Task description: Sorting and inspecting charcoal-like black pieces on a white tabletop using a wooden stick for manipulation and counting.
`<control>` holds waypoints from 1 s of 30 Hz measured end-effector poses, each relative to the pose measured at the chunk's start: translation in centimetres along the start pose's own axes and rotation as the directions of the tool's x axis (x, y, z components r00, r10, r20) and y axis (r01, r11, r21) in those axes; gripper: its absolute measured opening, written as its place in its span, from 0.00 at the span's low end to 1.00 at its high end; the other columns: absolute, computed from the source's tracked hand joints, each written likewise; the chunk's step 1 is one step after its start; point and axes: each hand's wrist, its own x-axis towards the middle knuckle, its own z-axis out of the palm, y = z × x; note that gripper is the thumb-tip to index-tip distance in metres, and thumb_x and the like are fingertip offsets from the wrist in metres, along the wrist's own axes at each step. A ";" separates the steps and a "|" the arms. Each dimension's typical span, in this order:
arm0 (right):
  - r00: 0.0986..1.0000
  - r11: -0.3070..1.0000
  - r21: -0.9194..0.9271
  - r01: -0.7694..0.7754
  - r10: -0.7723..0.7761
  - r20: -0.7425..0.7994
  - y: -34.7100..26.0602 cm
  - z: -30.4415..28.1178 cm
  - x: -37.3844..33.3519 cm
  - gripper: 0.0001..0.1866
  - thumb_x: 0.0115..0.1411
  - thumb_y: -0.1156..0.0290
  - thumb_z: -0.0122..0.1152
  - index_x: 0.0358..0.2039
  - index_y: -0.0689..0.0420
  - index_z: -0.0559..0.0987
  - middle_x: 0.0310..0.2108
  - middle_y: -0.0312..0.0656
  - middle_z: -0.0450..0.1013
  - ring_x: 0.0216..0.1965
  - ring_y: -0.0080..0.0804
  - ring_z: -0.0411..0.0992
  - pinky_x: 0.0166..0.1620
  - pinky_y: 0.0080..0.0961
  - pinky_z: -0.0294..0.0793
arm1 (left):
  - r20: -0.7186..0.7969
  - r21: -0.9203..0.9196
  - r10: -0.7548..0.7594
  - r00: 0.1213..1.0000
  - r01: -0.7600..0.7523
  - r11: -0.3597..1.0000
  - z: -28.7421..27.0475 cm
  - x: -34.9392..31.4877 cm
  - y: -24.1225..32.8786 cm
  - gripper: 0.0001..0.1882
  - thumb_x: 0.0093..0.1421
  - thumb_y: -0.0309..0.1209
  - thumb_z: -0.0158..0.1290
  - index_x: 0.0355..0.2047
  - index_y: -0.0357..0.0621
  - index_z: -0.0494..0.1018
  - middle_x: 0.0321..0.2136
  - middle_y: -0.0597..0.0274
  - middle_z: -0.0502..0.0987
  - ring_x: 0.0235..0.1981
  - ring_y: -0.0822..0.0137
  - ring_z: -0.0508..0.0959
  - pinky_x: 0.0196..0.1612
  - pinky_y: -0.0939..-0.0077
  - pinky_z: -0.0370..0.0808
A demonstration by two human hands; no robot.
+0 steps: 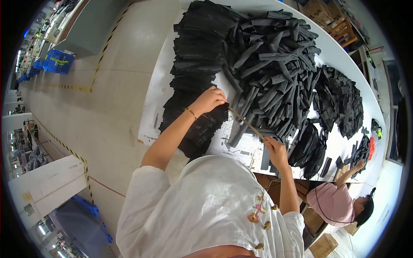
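"What are we holding?"
"Our right hand (pixel 276 152) is wrapped round a stick (pixel 248 124), which slants up toward our left hand (pixel 209 100)."
"And that one?"
"Its fingers (pixel 217 97) are bunched over the black strips (pixel 198 47); whether they grip one, we can't tell."
"Beyond?"
"We see the strips layered on the white table (pixel 158 96), a grey heap (pixel 275 64) beside them, a co-worker (pixel 329 200) at far right."

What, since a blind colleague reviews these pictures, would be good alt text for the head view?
A person's right hand grips a thin brownish stick, its far end near the left hand, over a white table heaped with dark strips. The person wears a white top; at right, a co-worker in a pink top reaches over the table.
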 end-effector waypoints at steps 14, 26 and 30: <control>0.997 0.997 -0.026 0.071 -0.070 0.035 -1.5 0.4 1.2 0.10 0.58 0.71 0.57 0.39 0.59 0.78 0.27 0.53 0.75 0.28 0.51 0.74 0.31 0.34 0.71 | -0.149 0.023 0.074 0.986 -0.071 0.997 0.8 -0.4 0.6 0.05 0.53 0.31 0.55 0.29 0.48 0.80 0.34 0.70 0.78 0.43 0.64 0.70 0.50 0.70 0.67; 0.992 0.922 0.366 0.124 -0.110 -0.059 -2.0 7.8 3.9 0.13 0.61 0.74 0.53 0.46 0.60 0.73 0.18 0.44 0.66 0.21 0.23 0.62 0.27 0.22 0.66 | -0.660 0.041 0.017 0.751 0.013 0.999 -0.2 -2.4 13.3 0.15 0.42 0.30 0.64 0.32 0.44 0.74 0.43 0.59 0.70 0.50 0.55 0.68 0.55 0.61 0.62; 0.990 0.930 0.350 0.109 -0.135 0.050 -3.4 9.6 3.4 0.11 0.61 0.74 0.54 0.43 0.62 0.74 0.17 0.44 0.65 0.20 0.25 0.64 0.26 0.25 0.66 | -0.122 -0.990 -0.602 0.789 -0.139 0.018 3.3 -4.4 6.4 0.17 0.56 0.30 0.59 0.43 0.36 0.70 0.35 0.58 0.74 0.39 0.59 0.75 0.47 0.66 0.70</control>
